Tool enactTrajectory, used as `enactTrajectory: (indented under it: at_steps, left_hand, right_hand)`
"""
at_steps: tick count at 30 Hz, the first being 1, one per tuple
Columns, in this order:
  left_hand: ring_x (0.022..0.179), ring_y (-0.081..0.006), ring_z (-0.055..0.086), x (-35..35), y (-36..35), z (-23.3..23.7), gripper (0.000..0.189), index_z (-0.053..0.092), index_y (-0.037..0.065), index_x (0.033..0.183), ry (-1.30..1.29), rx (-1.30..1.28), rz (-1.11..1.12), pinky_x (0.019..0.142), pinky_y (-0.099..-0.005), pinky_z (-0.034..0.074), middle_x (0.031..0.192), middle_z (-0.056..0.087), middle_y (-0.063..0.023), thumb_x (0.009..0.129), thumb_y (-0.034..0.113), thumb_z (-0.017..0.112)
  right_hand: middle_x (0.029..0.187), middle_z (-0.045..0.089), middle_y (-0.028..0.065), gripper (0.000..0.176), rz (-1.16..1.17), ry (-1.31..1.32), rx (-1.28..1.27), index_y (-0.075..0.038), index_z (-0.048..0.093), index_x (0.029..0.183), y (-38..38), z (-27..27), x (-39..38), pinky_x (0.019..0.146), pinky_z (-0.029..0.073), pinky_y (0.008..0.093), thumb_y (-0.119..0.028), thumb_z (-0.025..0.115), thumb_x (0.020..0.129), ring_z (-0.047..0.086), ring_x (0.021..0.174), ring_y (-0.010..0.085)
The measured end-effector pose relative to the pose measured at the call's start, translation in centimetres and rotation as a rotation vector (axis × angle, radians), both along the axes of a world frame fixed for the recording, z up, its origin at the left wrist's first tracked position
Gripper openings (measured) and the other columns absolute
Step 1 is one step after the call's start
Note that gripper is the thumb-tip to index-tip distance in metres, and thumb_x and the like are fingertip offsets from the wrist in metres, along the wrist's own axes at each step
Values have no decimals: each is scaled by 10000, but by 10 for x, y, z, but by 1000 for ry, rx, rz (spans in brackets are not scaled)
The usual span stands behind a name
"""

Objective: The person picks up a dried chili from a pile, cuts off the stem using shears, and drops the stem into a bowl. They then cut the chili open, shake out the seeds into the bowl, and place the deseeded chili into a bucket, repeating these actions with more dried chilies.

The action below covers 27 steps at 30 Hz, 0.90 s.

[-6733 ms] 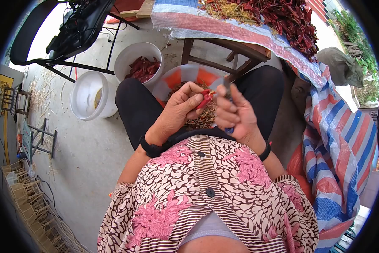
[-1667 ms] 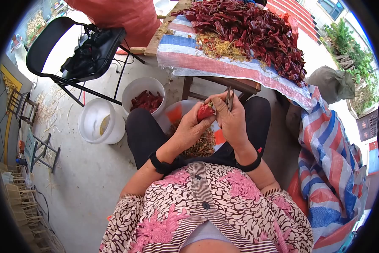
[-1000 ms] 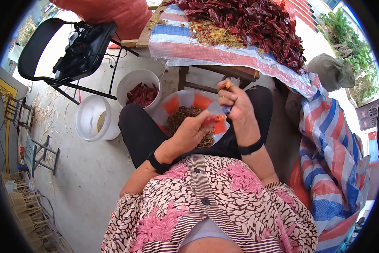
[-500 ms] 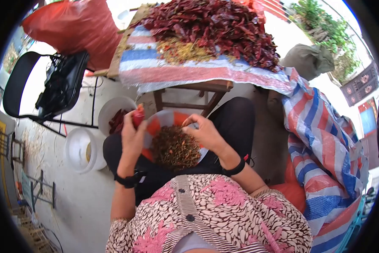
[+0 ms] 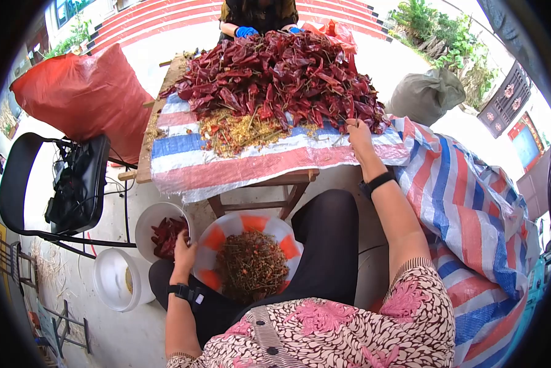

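Note:
My left hand [image 5: 184, 253] is low at the near rim of a white bucket [image 5: 142, 236] with dried red chilies [image 5: 167, 238] inside. Its fingers are curled by these chilies; what they hold, if anything, is hidden. My right hand [image 5: 359, 136] reaches to the near right edge of a big heap of dried red chilies [image 5: 281, 76] on the table. Its fingertips are pinched on a chili there. Between my legs stands an orange-and-white basin [image 5: 209, 270] of chili stems and bits [image 5: 253, 264].
A striped plastic sheet [image 5: 226, 175] covers the table and hangs down on the right. Pale seeds [image 5: 235, 132] lie before the heap. Across it are a person's blue-gloved hands [image 5: 246, 32]. At left are a red sack [image 5: 85, 92], black chair [image 5: 18, 184] and white tub [image 5: 113, 279].
My left hand has gone down from above the basin to the bucket. My right hand has left the basin for the heap. The view has tilted up, showing the other person.

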<state>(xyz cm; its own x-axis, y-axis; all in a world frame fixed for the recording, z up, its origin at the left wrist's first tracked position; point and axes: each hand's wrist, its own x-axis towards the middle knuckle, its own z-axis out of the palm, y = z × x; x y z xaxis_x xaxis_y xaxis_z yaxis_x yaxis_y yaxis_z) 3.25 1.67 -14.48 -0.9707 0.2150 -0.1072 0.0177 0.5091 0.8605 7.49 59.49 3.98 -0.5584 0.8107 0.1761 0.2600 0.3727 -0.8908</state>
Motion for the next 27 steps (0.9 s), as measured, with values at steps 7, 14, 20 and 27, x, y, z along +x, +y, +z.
enactTrajectory:
  at_steps: [7,14,20,27]
  left_hand:
    - [794,-188,634,-9,-8,-31,510,478,-2,1285,-391,-1,-75,645,-310,518,1044,637,-140,807,101,621]
    - [811,-177,641,1,5,2,405,516,-11,1249,-437,161,-104,684,-299,513,1032,643,-120,862,94,572]
    - [924,-176,631,17,34,67,373,516,-9,1253,-249,376,-262,757,-293,510,1077,639,-113,930,173,552]
    - [1116,-215,567,70,71,178,447,427,8,1336,-199,956,-359,973,-335,433,1225,577,-132,1016,320,408]
  right_hand:
    - [664,521,14,271,-7,-61,-300,-63,599,1131,36,-3,-47,387,369,257,-128,536,876,493,483,107]
    - [749,562,22,237,-98,506,-609,-67,636,1108,-39,29,-14,387,361,241,-191,543,928,466,499,99]
    - [977,618,9,256,424,502,-1315,-67,601,1169,-157,45,42,412,329,202,-160,567,933,399,520,53]
    - [806,527,-27,316,820,200,-1332,-47,568,1208,-332,32,109,435,327,192,-245,545,964,393,518,40]
